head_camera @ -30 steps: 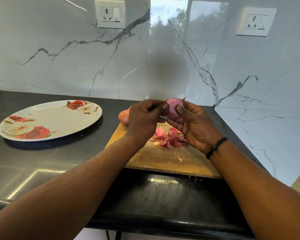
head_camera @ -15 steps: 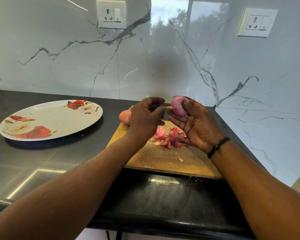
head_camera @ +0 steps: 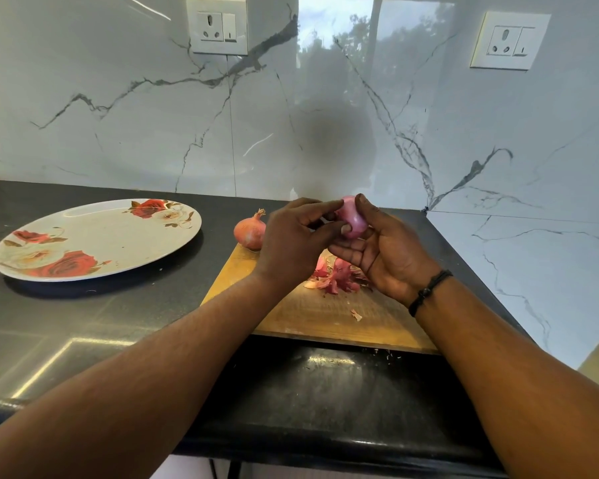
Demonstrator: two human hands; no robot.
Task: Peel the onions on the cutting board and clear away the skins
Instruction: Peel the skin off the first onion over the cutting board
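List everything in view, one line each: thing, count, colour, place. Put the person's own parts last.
peeled onion: 1, pink, held above the cutting board
unpeeled onion: 1, orange-brown, at the board's far left corner
onion skins: 1 pile, pink-red, on the board
cutting board: 1, wood, on the counter
plate: 1, white with red roses, left on the counter
counter: 1, black
sockets: 2, white, on the marble wall
wristband: 1, black, right wrist
left hand: pinches the onion
right hand: cradles the onion

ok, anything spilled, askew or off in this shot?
Mostly normal peeling mess. Loose reddish onion skins lie piled on the wooden cutting board, one scrap apart nearer the front. Tiny flecks have spilled past the board's front edge onto the black countertop.
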